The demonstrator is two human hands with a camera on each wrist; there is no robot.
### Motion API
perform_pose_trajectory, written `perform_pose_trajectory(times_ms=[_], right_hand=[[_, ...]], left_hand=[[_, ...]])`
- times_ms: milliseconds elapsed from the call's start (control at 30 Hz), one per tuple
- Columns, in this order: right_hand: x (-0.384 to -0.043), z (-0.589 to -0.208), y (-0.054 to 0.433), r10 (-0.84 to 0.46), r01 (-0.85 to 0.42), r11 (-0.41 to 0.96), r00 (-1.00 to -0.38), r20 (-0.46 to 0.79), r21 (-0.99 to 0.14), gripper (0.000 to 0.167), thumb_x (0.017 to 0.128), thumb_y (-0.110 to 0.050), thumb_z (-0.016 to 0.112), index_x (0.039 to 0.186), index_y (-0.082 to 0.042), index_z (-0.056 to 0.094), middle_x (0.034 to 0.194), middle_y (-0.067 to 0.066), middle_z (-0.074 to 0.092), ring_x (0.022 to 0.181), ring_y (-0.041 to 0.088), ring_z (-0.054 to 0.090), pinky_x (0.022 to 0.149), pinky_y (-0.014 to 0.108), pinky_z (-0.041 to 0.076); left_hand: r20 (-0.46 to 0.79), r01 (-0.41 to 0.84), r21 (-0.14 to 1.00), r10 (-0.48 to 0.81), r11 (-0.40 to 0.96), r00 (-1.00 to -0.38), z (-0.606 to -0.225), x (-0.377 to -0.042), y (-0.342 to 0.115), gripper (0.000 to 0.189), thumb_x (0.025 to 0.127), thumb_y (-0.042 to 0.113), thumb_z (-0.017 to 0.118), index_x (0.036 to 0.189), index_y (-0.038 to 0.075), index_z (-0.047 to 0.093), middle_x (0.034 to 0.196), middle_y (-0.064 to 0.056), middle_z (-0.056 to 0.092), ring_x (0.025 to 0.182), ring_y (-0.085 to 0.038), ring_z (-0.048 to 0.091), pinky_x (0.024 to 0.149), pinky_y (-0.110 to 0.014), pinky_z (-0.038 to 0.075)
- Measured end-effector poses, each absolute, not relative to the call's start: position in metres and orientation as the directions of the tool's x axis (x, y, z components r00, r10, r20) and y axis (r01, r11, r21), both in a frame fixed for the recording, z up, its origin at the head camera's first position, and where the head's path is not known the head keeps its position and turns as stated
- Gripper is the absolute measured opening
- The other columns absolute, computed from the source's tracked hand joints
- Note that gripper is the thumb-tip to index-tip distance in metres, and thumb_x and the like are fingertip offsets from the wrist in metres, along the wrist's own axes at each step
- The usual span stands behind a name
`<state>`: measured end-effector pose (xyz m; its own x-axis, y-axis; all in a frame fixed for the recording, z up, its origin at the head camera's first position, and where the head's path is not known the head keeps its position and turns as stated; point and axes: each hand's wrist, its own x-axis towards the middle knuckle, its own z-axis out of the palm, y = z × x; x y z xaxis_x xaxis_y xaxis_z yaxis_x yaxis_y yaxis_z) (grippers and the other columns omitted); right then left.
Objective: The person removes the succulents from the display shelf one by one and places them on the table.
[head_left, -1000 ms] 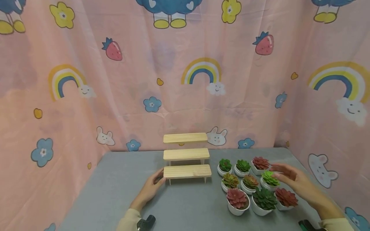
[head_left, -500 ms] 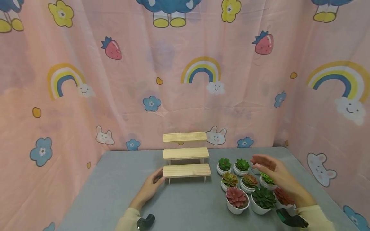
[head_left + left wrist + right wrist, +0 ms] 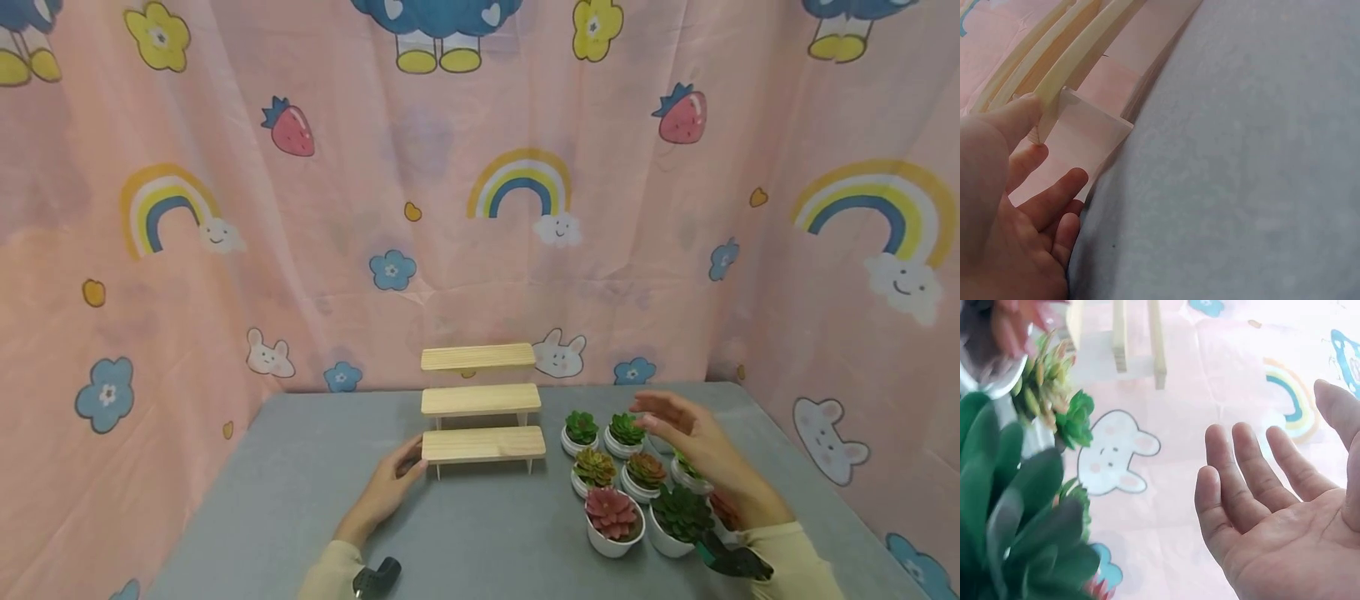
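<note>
A three-tier wooden display stand (image 3: 483,444) with see-through supports stands mid-table in the head view. My left hand (image 3: 386,487) is at the left end of its lowest board; in the left wrist view, thumb and index finger pinch that board (image 3: 1075,56) by its end. Over the potted succulents at the right hovers my right hand (image 3: 693,437), holding nothing, its fingers spread and slightly bent in the right wrist view. Below it are a dark green succulent (image 3: 681,512), an orange-green one (image 3: 645,472) and a small green one (image 3: 625,428). The hand and forearm cover the back-right pots.
A pink-red succulent (image 3: 611,512) in a white pot stands at the group's front left, with a yellow-green one (image 3: 594,468) and a green one (image 3: 581,427) behind it. The grey table (image 3: 300,467) backs onto a pink patterned cloth (image 3: 337,208).
My right hand has moved left from the right side of the succulents to above them, covering the red one at the back. My left hand stays at the stand.
</note>
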<state>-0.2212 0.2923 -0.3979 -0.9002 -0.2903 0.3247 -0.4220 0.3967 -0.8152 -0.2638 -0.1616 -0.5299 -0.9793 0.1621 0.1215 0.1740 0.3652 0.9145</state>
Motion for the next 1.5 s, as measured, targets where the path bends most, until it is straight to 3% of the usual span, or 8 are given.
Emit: perform_pose_trajectory(times_ms=[233,533,1000,1300,1400,1500], right_hand=[[-0.227,-0.394,0.276,-0.294,-0.430,0.356,-0.894,0.337,-0.830,0.038,0.107,-0.013,0.049,0.143,0.000,0.049,0.122,-0.025,0.062,0.107,-0.004,0.065,0.090,0.016,0.050],[-0.235,-0.395,0.257,-0.328,-0.488,0.278,-0.858,0.396,-0.827,0.036,0.106,-0.007,0.049,0.142,0.000,0.051,0.124,-0.022,0.063,0.108,-0.003,0.066,0.092,0.014,0.049],[-0.245,-0.397,0.231,-0.315,-0.491,0.188,-0.851,0.421,-0.851,0.034,0.106,-0.007,0.050,0.139,0.002,0.052,0.120,-0.019,0.064,0.108,-0.003,0.065,0.095,0.012,0.047],[-0.255,-0.401,0.207,-0.276,-0.507,0.190,-0.849,0.450,-0.841,0.038,0.104,-0.006,0.053,0.137,0.012,0.048,0.118,-0.022,0.063,0.107,-0.006,0.063,0.092,0.016,0.052],[-0.255,-0.402,0.199,-0.255,-0.506,0.198,-0.853,0.454,-0.839,0.037,0.103,-0.007,0.055,0.137,0.008,0.052,0.120,-0.012,0.065,0.107,-0.006,0.063,0.092,0.016,0.052],[-0.257,-0.403,0.191,-0.234,-0.516,0.214,-0.852,0.469,-0.830,0.035,0.102,-0.006,0.057,0.135,0.007,0.054,0.125,0.012,0.066,0.108,-0.006,0.061,0.092,0.015,0.050]], left_hand=[[0.117,0.174,0.897,0.162,0.407,-0.980,-0.534,-0.263,-0.161,0.058,0.102,0.037,0.060,0.152,0.013,0.046,0.140,-0.015,0.061,0.132,-0.033,0.056,0.108,-0.052,0.045],[0.136,0.183,0.917,0.154,0.355,-0.979,-0.531,-0.262,-0.160,0.054,0.102,0.026,0.061,0.151,0.010,0.047,0.141,-0.017,0.060,0.132,-0.034,0.057,0.107,-0.052,0.046],[0.132,0.185,0.915,0.167,0.359,-0.977,-0.531,-0.263,-0.162,0.054,0.102,0.027,0.061,0.151,0.011,0.047,0.142,-0.015,0.061,0.133,-0.032,0.057,0.106,-0.049,0.047],[0.121,0.180,0.903,0.169,0.390,-0.978,-0.532,-0.263,-0.161,0.056,0.102,0.033,0.060,0.152,0.012,0.046,0.143,-0.016,0.059,0.134,-0.034,0.055,0.108,-0.050,0.046],[0.121,0.181,0.902,0.173,0.391,-0.977,-0.531,-0.263,-0.161,0.057,0.102,0.034,0.059,0.153,0.012,0.045,0.143,-0.016,0.059,0.134,-0.034,0.055,0.108,-0.051,0.046],[0.125,0.184,0.908,0.174,0.377,-0.977,-0.531,-0.263,-0.161,0.056,0.102,0.032,0.060,0.152,0.011,0.046,0.143,-0.016,0.060,0.134,-0.034,0.056,0.108,-0.052,0.045]])
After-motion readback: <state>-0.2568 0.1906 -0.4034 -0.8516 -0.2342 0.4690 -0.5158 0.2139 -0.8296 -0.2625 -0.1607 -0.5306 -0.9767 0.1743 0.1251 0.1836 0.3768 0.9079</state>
